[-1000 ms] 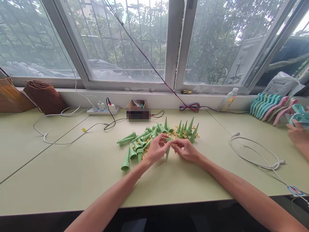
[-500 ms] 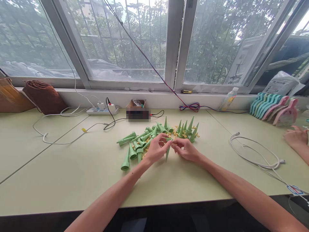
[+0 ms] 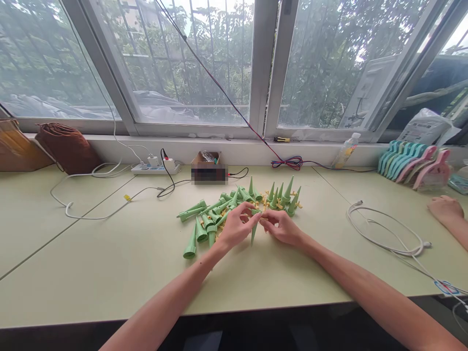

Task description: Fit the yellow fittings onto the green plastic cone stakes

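Both hands on one green spike (image 3: 254,230), above the worktop (image 3: 109,253), in front of the pile.

We hold the spike tip-down, just clear of the worktop, between the heap of lying spikes (image 3: 204,222) and the standing spikes (image 3: 281,195). The left hand (image 3: 234,229) curls in, its fingers pinched narrow on the spike's wide end. The right hand (image 3: 283,228) meets it from the other side, fingertips closed at the same end. We cannot tell whether one of the yellow pieces (image 3: 265,204) sits between them. Step, as we judge it: working the wide end of the spike. The next move calls for a steady left-hand hold and fine fingertip alignment. Both forearms are extended and converge. A co-worker's hand (image 3: 444,209) rests far right.
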Available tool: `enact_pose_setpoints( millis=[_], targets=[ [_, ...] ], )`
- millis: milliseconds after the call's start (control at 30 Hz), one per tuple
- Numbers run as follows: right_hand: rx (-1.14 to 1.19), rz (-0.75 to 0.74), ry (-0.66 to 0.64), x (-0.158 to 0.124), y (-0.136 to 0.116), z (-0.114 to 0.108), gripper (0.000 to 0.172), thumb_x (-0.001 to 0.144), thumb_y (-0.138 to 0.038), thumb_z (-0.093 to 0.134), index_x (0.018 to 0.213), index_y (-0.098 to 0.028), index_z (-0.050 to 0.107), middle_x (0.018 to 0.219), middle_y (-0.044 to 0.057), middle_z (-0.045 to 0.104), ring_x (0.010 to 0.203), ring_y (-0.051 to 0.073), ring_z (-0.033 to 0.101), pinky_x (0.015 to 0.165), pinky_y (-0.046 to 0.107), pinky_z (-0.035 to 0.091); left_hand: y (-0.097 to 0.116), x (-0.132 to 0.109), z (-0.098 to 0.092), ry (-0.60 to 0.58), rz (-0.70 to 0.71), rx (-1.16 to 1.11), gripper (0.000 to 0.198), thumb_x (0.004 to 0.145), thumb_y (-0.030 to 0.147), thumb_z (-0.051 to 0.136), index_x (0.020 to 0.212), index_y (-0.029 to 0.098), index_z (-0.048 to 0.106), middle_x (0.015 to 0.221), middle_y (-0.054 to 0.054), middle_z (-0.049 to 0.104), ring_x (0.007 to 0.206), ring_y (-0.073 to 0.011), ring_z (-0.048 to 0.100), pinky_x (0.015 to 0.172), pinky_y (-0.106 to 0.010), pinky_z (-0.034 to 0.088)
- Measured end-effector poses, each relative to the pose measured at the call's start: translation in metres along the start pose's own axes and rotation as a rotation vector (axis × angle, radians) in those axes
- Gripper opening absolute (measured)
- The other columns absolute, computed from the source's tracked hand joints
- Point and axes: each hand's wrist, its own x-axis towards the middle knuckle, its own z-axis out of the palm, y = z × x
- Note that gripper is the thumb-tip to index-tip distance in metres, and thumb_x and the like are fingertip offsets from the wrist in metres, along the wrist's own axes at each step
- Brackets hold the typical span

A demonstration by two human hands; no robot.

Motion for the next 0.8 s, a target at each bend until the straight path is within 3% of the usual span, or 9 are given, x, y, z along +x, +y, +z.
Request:
enact_pose_setpoints(
  millis=[467,800],
  targets=[
    [-0.034,-0.030,0.001,-0.0005,-0.0008,-0.0004,0.033,0.098,-0.044,0.050,0.087,-0.017,0.066,0.071,0.003,0.063,0.058,0.014,0.055,0.056,0.027,0.049,-0.0003,0.0008,0.0002,0.006,0.020,0.022,0.028,0.083,0.043,0.064,0.097,0.020,0.060,0.070,0.003,0.055,0.053,-0.0106,0.056,0.044,-0.021,0.042],
    [-0.044,-0.044,0.016,-0.0001,0.0041,0.0016,0.031,0.099,-0.042,0.050,0.093,-0.017,0.068,0.075,0.004,0.065,0.059,0.014,0.055,0.055,0.027,0.046,-0.0032,0.0015,0.0006,-0.005,-0.046,-0.056,0.032,0.082,0.047,0.067,0.095,0.020,0.058,0.067,0.003,0.054,0.051,-0.0118,0.057,0.039,-0.021,0.040]
  ],
)
